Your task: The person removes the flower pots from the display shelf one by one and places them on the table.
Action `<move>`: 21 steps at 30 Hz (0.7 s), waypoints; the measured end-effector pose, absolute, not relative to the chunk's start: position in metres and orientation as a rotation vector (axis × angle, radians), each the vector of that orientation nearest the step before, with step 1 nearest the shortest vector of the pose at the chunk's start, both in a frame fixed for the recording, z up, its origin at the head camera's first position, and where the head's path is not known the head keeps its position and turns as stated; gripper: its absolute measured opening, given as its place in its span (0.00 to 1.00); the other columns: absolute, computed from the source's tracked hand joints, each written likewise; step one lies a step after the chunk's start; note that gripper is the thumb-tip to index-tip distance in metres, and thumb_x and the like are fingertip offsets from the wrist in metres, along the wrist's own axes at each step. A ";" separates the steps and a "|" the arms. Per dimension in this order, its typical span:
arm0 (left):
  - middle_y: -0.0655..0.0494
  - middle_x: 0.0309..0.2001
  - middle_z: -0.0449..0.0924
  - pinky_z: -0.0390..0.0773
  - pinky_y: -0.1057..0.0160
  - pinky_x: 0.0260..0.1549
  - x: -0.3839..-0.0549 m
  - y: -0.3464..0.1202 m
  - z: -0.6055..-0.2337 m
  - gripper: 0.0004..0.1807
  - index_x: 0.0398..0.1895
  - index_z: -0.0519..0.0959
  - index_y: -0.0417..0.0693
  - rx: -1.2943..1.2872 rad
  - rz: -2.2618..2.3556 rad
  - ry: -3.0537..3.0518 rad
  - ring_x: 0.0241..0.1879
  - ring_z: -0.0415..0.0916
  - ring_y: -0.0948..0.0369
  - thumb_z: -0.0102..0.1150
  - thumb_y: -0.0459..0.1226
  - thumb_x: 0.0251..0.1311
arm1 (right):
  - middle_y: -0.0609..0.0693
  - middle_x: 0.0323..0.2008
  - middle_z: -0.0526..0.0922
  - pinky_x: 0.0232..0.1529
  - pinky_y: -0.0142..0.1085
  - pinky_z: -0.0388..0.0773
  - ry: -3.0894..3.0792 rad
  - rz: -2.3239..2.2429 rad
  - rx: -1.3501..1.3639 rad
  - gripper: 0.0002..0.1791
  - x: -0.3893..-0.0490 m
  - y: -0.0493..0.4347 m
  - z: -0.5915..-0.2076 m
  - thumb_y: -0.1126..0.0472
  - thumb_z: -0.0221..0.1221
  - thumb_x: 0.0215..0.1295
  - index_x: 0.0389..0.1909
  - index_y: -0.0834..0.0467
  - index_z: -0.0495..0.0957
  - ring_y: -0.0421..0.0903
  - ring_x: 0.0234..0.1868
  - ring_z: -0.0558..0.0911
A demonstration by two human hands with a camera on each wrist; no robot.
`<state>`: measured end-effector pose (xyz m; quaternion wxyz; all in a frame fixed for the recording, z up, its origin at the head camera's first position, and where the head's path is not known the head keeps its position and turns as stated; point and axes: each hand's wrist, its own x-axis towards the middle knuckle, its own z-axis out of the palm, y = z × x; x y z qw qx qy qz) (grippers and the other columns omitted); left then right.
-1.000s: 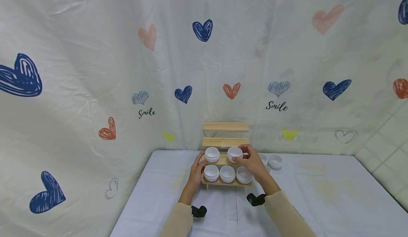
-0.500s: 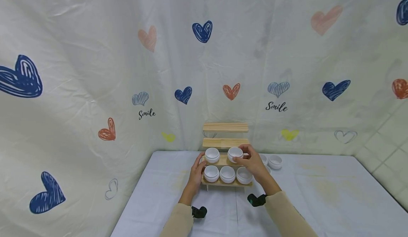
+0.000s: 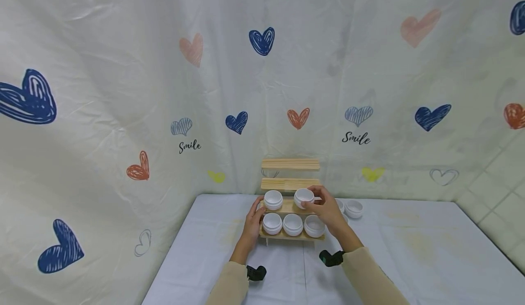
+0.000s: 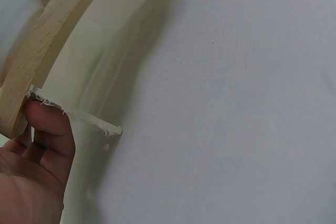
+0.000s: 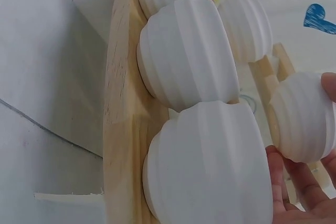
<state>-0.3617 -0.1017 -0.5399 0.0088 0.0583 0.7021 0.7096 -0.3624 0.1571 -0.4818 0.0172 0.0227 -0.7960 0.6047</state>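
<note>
A tiered wooden display rack (image 3: 290,184) stands on the table, with white ribbed cups on its two lower tiers. My left hand (image 3: 250,227) grips the rack's left side; in the left wrist view its thumb (image 4: 50,119) presses against the end of the wooden shelf (image 4: 50,40). With thumb and fingers, my right hand (image 3: 328,211) holds a white cup (image 3: 304,198) at the right of the second tier. Another cup (image 3: 273,199) sits at the left of that tier. Along the lowest tier is a row of three cups, the middle one (image 3: 293,224) close between its neighbours.
Several more white cups, one of them at the outer right (image 3: 354,208), stand on the table right of the rack, partly hidden by my right hand. Behind the rack hangs a white curtain (image 3: 262,81) printed with hearts. A white cloth (image 3: 410,250) covers the table.
The right hand and its cup have shifted slightly to the right along the second tier. My left hand keeps its hold on the rack's side.
</note>
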 end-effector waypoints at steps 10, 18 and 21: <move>0.50 0.66 0.73 0.66 0.59 0.57 -0.363 -0.102 -0.540 0.25 0.76 0.66 0.58 0.192 2.225 2.181 0.52 0.72 0.54 0.46 0.40 0.77 | 0.58 0.63 0.74 0.46 0.35 0.74 -2.417 1.924 0.106 0.35 -0.361 0.162 -0.482 0.59 0.71 0.62 0.68 0.53 0.68 0.50 0.49 0.75; 0.51 0.64 0.74 0.65 0.58 0.57 -0.363 -0.102 -0.540 0.25 0.75 0.66 0.59 0.194 2.214 2.198 0.53 0.72 0.54 0.47 0.41 0.77 | 0.57 0.60 0.75 0.44 0.32 0.78 -2.368 1.970 0.158 0.37 -0.356 0.168 -0.482 0.62 0.73 0.59 0.68 0.56 0.68 0.47 0.49 0.75; 0.52 0.61 0.74 0.65 0.58 0.56 -0.362 -0.102 -0.540 0.25 0.76 0.66 0.59 0.195 2.214 2.199 0.52 0.71 0.55 0.47 0.40 0.77 | 0.58 0.61 0.74 0.44 0.31 0.78 -2.334 1.990 0.179 0.37 -0.353 0.170 -0.480 0.65 0.73 0.58 0.68 0.58 0.68 0.47 0.51 0.75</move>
